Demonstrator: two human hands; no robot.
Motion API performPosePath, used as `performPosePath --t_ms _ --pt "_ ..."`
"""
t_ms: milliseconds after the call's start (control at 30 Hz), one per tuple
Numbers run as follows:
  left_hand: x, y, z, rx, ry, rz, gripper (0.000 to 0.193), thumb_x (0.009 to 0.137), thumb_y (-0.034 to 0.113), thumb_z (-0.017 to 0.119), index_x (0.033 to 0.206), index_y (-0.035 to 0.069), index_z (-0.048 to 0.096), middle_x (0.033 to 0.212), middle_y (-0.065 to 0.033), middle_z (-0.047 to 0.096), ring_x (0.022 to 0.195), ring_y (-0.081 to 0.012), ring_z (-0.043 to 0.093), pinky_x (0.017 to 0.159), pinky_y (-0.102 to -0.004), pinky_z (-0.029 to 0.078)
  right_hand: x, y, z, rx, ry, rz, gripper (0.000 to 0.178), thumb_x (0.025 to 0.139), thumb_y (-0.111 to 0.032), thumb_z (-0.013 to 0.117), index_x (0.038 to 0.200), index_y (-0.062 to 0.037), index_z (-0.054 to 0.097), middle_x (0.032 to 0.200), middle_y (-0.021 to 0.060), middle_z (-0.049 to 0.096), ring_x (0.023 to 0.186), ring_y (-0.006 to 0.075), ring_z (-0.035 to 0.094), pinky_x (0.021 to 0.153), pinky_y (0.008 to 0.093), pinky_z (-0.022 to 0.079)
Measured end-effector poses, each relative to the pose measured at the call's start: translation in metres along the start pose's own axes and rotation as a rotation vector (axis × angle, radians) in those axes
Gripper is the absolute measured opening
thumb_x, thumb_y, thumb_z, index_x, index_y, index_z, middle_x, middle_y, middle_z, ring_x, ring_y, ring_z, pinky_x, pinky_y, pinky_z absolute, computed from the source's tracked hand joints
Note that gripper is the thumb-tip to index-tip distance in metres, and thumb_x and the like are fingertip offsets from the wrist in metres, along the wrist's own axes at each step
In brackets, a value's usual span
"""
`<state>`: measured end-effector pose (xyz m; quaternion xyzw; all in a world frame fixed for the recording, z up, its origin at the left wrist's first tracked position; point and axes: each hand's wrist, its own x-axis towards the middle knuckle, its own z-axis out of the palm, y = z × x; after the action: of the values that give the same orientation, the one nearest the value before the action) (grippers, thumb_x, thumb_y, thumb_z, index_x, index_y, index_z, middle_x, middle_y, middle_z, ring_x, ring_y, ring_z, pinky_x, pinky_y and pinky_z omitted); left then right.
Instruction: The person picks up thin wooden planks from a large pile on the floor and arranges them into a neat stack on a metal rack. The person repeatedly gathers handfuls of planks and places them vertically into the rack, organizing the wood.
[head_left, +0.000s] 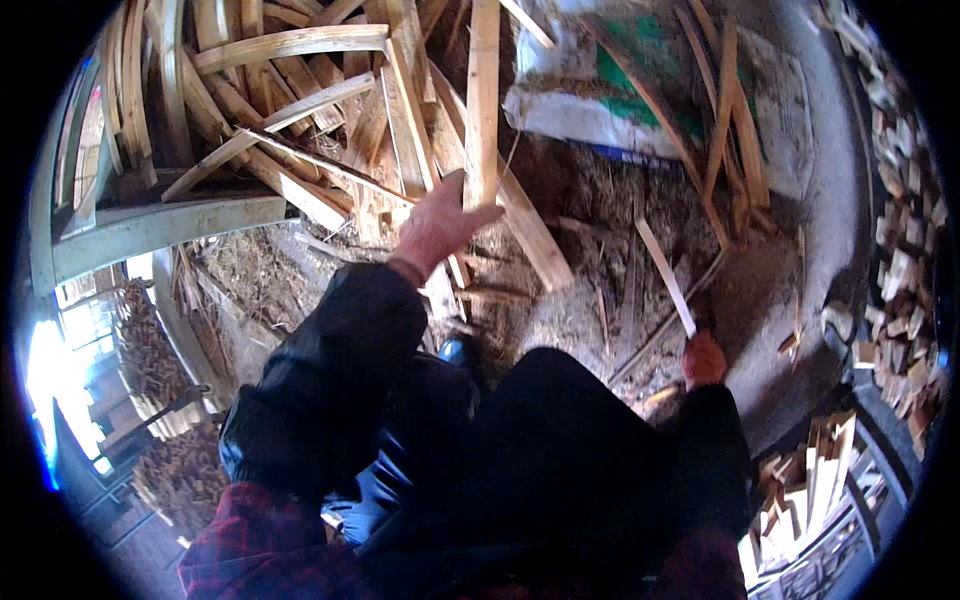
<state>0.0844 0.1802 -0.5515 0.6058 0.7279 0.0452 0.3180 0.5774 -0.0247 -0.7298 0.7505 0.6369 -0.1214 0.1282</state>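
Observation:
My left hand (440,228) is closed around the lower end of a long wooden plank (483,100), its thumb stretched to the right across the near end. The plank rises toward the top of the view, and the fingers are partly hidden. To the right, my right hand (704,360) is a fist around the lower end of a long, narrow, pale blade-like piece (664,272). It points up and to the left; whether it is metal or wood I cannot tell. A second plank (535,235) slants down just right of my left hand.
Tangled long wood strips (290,45) are heaped at the far left behind a pale curved beam (170,235). White and green sacks (570,105) lie at the back, with dark strips (728,110) leaning over them. Wood chips litter the floor. Stacked firewood (900,280) lines the right side.

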Motion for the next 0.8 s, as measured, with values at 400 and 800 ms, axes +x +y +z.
performPosePath --t_ms 400,800 --pt "0.053 -0.076 0.073 -0.725 -0.237 0.218 0.025 0.083 0.011 0.067 0.108 0.009 0.066 0.086 -0.0109 0.064 0.073 -0.0218 0.065 0.064 -0.0303 0.054 0.083 -0.205 -0.251 0.437 0.084 -0.244 0.07 0.08 -0.043 0.068 0.135 -0.005 0.046 0.12 0.0245 0.059 0.11 0.0421 0.057 0.096 0.0458 0.044" --pt "0.038 -0.105 0.109 -0.815 0.129 -0.133 0.045 0.077 0.015 0.067 0.12 0.002 0.058 0.101 -0.0212 0.064 0.095 -0.0333 0.063 0.086 -0.0376 0.05 0.142 -0.384 -0.114 0.927 -0.475 -0.205 0.062 0.066 -0.033 0.078 0.112 0.004 0.058 0.106 0.017 0.066 0.1 0.0329 0.063 0.086 0.0422 0.048"
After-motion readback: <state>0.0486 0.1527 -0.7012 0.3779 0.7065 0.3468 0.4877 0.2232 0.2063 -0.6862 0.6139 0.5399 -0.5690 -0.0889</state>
